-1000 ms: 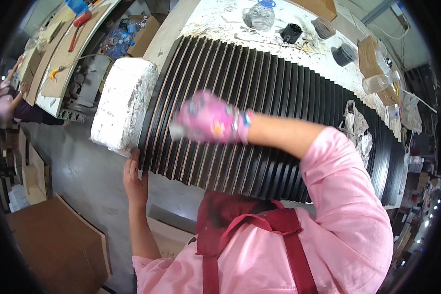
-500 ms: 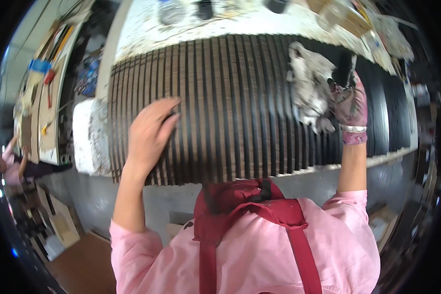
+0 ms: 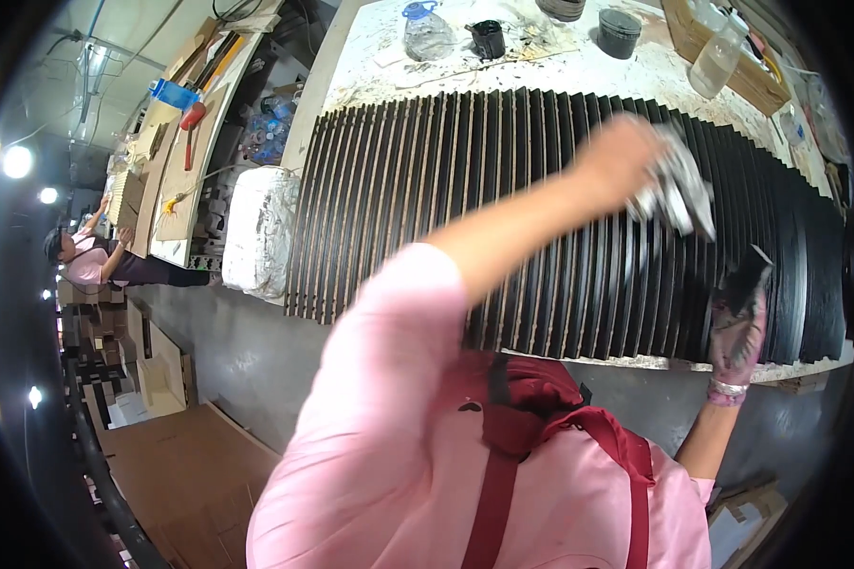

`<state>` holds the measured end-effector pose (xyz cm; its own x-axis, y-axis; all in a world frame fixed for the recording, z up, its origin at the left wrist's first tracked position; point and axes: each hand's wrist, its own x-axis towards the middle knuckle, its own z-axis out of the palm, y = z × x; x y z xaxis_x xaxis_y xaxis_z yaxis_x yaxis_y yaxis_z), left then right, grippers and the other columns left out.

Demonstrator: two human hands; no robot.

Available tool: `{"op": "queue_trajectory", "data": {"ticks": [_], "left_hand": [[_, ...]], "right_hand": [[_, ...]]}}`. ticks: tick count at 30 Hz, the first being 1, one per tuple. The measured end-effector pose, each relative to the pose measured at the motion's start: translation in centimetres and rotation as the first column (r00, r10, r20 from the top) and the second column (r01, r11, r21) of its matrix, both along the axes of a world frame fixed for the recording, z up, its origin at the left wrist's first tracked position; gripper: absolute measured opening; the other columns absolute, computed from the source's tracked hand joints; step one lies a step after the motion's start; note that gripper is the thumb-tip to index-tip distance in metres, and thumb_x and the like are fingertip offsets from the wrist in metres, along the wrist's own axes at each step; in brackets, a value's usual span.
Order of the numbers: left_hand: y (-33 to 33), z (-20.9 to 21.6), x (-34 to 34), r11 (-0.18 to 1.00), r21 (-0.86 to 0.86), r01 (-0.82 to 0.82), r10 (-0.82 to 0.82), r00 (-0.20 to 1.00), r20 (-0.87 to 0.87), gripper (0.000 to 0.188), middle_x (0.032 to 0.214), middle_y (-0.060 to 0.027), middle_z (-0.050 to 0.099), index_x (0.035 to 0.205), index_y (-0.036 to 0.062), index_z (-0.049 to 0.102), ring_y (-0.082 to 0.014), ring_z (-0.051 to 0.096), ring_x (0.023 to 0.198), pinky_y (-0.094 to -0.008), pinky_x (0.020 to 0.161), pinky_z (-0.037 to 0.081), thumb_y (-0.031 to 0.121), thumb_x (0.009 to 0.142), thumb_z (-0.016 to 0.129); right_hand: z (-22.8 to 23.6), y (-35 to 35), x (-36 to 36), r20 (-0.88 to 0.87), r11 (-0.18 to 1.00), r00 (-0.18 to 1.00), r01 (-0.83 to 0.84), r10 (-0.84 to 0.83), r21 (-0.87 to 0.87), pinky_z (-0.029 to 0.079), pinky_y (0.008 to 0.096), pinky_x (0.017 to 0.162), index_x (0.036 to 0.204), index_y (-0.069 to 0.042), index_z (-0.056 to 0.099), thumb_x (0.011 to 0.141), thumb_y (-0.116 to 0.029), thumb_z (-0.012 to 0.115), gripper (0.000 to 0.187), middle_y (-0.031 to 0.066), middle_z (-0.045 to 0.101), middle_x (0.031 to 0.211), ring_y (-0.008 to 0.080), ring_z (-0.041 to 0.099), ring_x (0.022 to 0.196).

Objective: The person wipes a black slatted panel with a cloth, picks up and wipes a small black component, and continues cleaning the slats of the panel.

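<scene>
Clenched in my left hand is a crumpled grey rag, fingers closed tight around it, hanging just over the row of black slats at about one o'clock in the view. My arm in its pink sleeve crosses up from six o'clock. Down at four o'clock, my right hand, in a stained glove, lies flat with fingers spread on the near ends of the slats, holding nothing. The slats stand on edge along the paint-spattered workbench. A white wrapped block sits at their nine o'clock end.
</scene>
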<state>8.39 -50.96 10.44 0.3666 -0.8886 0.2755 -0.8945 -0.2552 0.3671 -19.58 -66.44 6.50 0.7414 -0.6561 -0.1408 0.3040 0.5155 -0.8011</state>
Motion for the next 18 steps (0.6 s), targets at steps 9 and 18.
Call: {"op": "queue_trajectory", "data": {"ticks": [9,18], "left_hand": [[33.9,10.6,23.9,0.777,-0.355,-0.519,0.609,0.763,0.216,0.052,0.116,-0.0155,0.062,0.125,0.0095,0.057,-0.0247,0.058,0.109,-0.0333,0.093,0.044,0.035,0.082,0.069],[32.3,-0.7,26.7,0.925,0.297,-0.237,0.238,0.971,0.033,0.062,0.123,-0.0202,0.057,0.126,0.0026,0.056,-0.0341,0.057,0.112,-0.0374,0.097,0.045,0.035,0.076,0.075]], "right_hand": [[2.8,20.7,21.2,-0.350,0.143,0.609,-0.613,0.712,-0.777,0.050,0.0350,0.084,0.124,-0.004,0.057,0.090,-0.039,0.062,0.049,0.0115,0.062,0.108,0.0241,0.061,0.094],[-2.7,43.1,37.2,-0.268,0.032,0.396,-0.608,0.878,-0.793,0.045,0.0391,0.096,0.117,-0.004,0.061,0.086,-0.038,0.065,0.046,0.0163,0.063,0.118,0.0334,0.059,0.111]]}}
